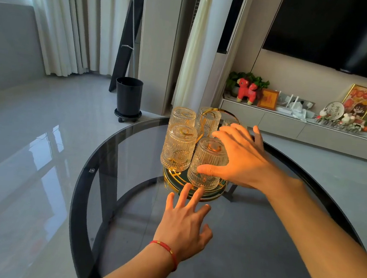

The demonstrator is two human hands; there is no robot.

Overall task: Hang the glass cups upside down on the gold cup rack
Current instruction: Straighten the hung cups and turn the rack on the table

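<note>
Leftmost on the round dark glass surface [256, 250] among the task's things stand two ribbed glass cups, the rear-left cup [183, 116] and the front-left cup [178, 148], both already upside down on the gold cup rack [194, 191], whose round green-and-gold base sits near the far middle of the surface. Just below the base, the left hand [183, 224] lies low over the surface with fingers spread wide, empty, its fingertips [186, 186] at or just short of the base rim; whether they touch it cannot be told. It looks placed to steady the rack.

Further right, a rear cup [208, 121] hangs behind the rack's gold loop handle, and the front-right cup [207, 162] sits inverted on its peg, leaning slightly. The right hand [244, 159] cups around this one from the right: the thumb lies across its lower wall and the fingers arch over the upturned base, an open, loose grip that seems to rest on the glass rather than clamp it. A fifth cup [230, 122] peeks out behind those fingers.

These cups are judged rigid, fairly heavy and breakable, and smooth glass can slip, though the embossed ribbing should help the fingers. The best hold is around the ribbed side wall, thumb opposite fingers, lowered gently so glass does not knock neighbouring glass.
</note>
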